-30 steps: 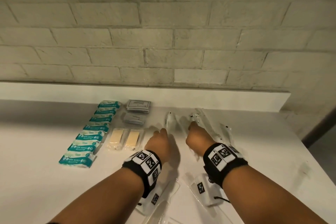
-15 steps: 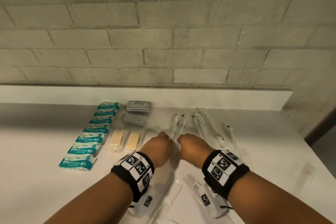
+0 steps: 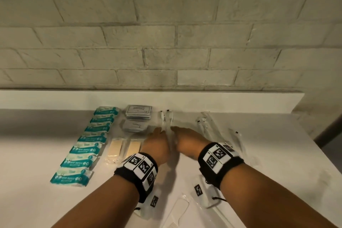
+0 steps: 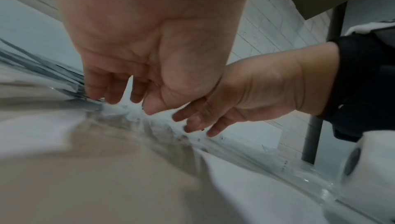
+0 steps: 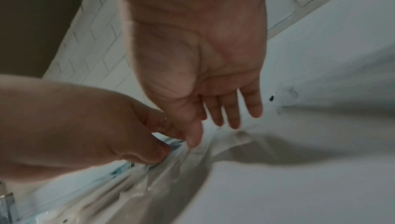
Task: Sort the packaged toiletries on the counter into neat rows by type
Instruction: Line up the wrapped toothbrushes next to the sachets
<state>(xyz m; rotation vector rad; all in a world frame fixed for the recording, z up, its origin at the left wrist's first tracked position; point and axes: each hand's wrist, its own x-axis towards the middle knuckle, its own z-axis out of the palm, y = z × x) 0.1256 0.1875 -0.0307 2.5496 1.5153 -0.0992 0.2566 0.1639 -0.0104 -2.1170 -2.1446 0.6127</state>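
Two clear-wrapped toothbrushes lie side by side, pointing at the back wall, just right of the grey sachets. My left hand and right hand flank their near ends, almost touching each other. In the left wrist view my left hand has loosely extended fingers, tips down on crinkled clear wrapping. The right hand shows straight fingers, its thumb touching the wrapping. Neither hand grips anything.
A row of teal wipe packets runs along the left. Grey sachet stacks and two yellow soap bars lie beside it. More wrapped toothbrushes lie right, a wrapped comb near me. The counter edge falls away on the right.
My hands have drawn together, bringing two wrapped toothbrushes side by side. The pair has then slid left, closer to the grey sachets and away from the other toothbrushes.
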